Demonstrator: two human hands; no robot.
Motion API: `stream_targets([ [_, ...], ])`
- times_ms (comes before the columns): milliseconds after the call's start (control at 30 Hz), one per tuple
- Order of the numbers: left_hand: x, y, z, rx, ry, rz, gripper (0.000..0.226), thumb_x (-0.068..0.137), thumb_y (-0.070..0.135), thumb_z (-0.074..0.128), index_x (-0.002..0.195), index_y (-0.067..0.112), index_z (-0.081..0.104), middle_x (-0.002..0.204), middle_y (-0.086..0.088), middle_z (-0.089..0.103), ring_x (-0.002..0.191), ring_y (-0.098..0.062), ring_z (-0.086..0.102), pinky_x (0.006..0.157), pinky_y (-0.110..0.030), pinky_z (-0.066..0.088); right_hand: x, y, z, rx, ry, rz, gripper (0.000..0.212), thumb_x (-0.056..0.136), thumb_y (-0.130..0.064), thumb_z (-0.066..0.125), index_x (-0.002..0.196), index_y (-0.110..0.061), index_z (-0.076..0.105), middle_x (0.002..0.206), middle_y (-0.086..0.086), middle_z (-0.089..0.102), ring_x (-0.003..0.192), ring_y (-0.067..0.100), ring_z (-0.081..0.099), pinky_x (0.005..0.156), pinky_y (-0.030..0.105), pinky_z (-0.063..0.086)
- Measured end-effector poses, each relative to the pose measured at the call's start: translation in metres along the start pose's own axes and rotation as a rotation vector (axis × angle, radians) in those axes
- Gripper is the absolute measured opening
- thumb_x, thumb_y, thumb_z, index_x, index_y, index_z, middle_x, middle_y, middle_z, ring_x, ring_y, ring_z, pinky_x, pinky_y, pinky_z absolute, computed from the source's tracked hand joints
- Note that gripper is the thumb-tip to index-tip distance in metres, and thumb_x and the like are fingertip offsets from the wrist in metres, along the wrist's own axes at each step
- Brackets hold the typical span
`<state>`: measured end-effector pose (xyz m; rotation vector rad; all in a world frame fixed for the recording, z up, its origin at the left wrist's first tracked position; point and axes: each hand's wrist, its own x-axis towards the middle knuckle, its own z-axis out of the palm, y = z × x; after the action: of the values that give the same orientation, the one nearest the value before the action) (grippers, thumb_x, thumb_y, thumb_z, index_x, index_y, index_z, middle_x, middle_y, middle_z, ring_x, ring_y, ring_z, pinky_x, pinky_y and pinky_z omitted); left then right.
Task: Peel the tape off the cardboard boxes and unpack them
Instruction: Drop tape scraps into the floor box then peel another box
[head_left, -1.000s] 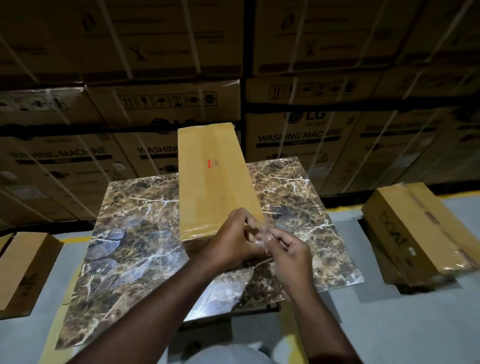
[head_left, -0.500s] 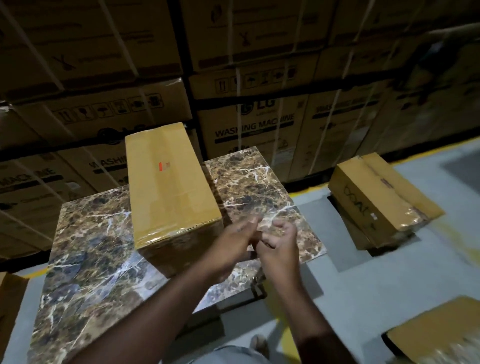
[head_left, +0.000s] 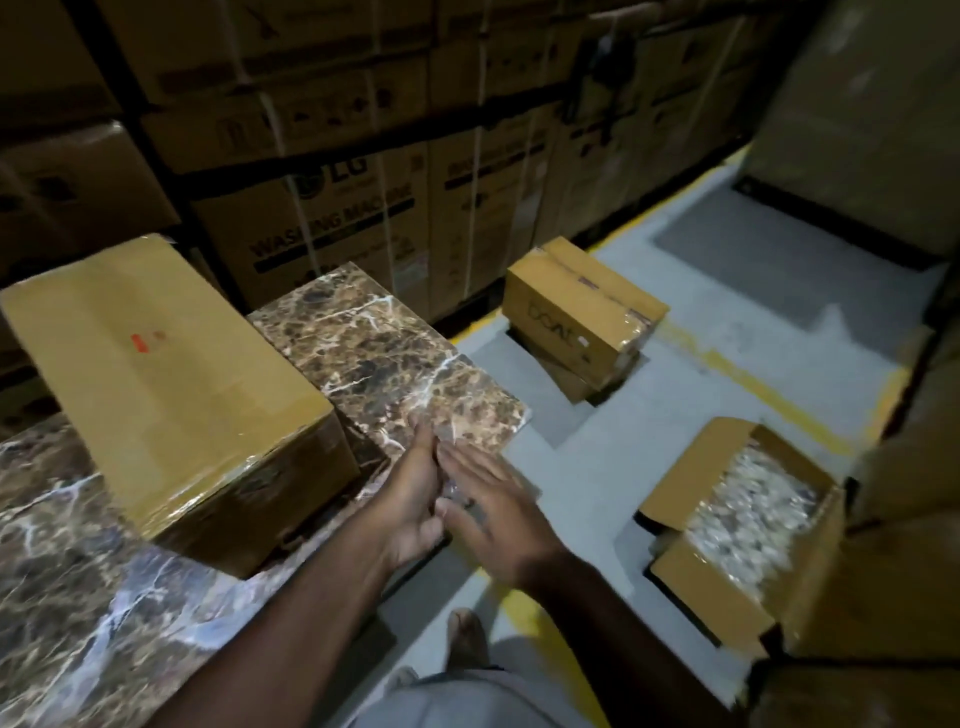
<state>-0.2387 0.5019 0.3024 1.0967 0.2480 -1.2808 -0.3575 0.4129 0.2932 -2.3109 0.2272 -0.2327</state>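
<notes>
A long tape-wrapped cardboard box (head_left: 171, 384) lies on the marble-patterned table top (head_left: 384, 358), left of my hands. My left hand (head_left: 410, 499) and my right hand (head_left: 493, 514) meet side by side over the table's right front edge, clear of the box. Both show straight fingers, the right hand's spread flat. A small shiny scrap of clear tape (head_left: 451, 489) shows between the two hands; whether it sticks to a finger is unclear.
An open cardboard box (head_left: 722, 587) with pale crumpled filling stands on the grey floor to the right. Two sealed boxes (head_left: 576, 317) are stacked further back. Large washing-machine cartons (head_left: 337, 208) wall off the far side. Yellow floor lines run past my foot (head_left: 467, 636).
My view has swung right. Both hands left the box's near end, moved right over the table edge, and their pinching fingers have straightened out.
</notes>
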Motion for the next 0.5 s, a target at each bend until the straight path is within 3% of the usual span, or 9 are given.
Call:
stream_targets([
  [33, 0.0, -0.004, 0.005, -0.052, -0.054, -0.041, 0.089, 0.095, 0.078, 0.026, 0.134, 0.005, 0.058, 0.131, -0.015, 0.068, 0.114, -0.024, 0.068, 0.089, -0.031, 0.055, -0.007, 0.004, 0.004, -0.083, 0.048, 0.0, 0.053, 0.105, -0.032, 0.054, 0.156, -0.021, 0.044, 0.161, -0.016, 0.033, 0.15, -0.007, 0.019, 0.126, 0.026, 0.015],
  [133, 0.006, -0.017, 0.017, -0.102, -0.171, -0.163, 0.076, 0.1, 0.069, 0.028, 0.097, 0.005, 0.068, 0.085, -0.01, 0.071, 0.077, -0.019, 0.068, 0.068, -0.027, 0.052, -0.029, 0.019, 0.0, -0.095, 0.301, 0.036, 0.033, 0.098, -0.025, 0.064, 0.13, -0.023, 0.072, 0.137, -0.014, 0.066, 0.132, -0.006, 0.046, 0.113, 0.038, 0.042],
  [200, 0.007, -0.022, 0.028, -0.066, -0.242, -0.25, 0.065, 0.103, 0.057, 0.034, 0.099, 0.004, 0.071, 0.089, -0.012, 0.07, 0.079, -0.021, 0.07, 0.075, -0.034, 0.057, -0.042, 0.026, -0.011, -0.04, 0.459, 0.073, 0.018, 0.091, -0.017, 0.072, 0.106, -0.023, 0.08, 0.122, -0.02, 0.07, 0.119, -0.015, 0.047, 0.1, 0.036, 0.05],
  [267, 0.007, -0.03, 0.044, -0.082, -0.288, -0.258, 0.041, 0.104, 0.031, 0.046, 0.109, -0.003, 0.069, 0.101, -0.02, 0.071, 0.086, -0.029, 0.074, 0.077, -0.043, 0.063, -0.053, 0.033, -0.022, -0.01, 0.552, 0.183, 0.011, 0.087, -0.022, 0.075, 0.094, -0.028, 0.081, 0.124, -0.023, 0.064, 0.12, -0.009, 0.046, 0.101, 0.025, 0.042],
  [300, 0.008, -0.035, 0.052, -0.072, -0.279, -0.228, 0.031, 0.104, 0.017, 0.048, 0.113, -0.006, 0.066, 0.103, -0.023, 0.072, 0.086, -0.03, 0.076, 0.074, -0.042, 0.064, -0.059, 0.039, -0.029, 0.032, 0.584, 0.244, 0.009, 0.086, -0.028, 0.076, 0.092, -0.031, 0.082, 0.121, -0.02, 0.061, 0.12, -0.003, 0.048, 0.1, 0.02, 0.039],
  [367, 0.014, -0.044, 0.063, -0.032, -0.27, -0.151, 0.023, 0.105, 0.001, 0.047, 0.115, -0.012, 0.063, 0.102, -0.025, 0.074, 0.086, -0.027, 0.077, 0.072, -0.033, 0.064, -0.065, 0.048, -0.042, 0.189, 0.615, 0.343, 0.013, 0.086, -0.032, 0.076, 0.098, -0.033, 0.079, 0.105, -0.01, 0.062, 0.103, 0.008, 0.06, 0.089, 0.025, 0.046],
  [433, 0.028, -0.053, 0.072, 0.024, -0.257, -0.103, 0.02, 0.103, -0.003, 0.05, 0.114, -0.014, 0.063, 0.101, -0.024, 0.075, 0.088, -0.024, 0.078, 0.076, -0.028, 0.064, -0.07, 0.06, -0.058, 0.452, 0.647, 0.425, 0.032, 0.086, -0.022, 0.081, 0.114, -0.029, 0.066, 0.092, 0.001, 0.07, 0.079, 0.016, 0.068, 0.073, 0.038, 0.056],
  [500, 0.048, -0.065, 0.086, 0.143, -0.174, -0.071, 0.018, 0.097, -0.003, 0.061, 0.113, -0.008, 0.067, 0.096, -0.016, 0.077, 0.082, -0.015, 0.077, 0.072, -0.02, 0.061, -0.075, 0.077, -0.073, 0.647, 0.707, 0.493, 0.037, 0.088, -0.014, 0.079, 0.115, -0.025, 0.056, 0.089, 0.007, 0.075, 0.071, 0.024, 0.071, 0.07, 0.045, 0.062],
])
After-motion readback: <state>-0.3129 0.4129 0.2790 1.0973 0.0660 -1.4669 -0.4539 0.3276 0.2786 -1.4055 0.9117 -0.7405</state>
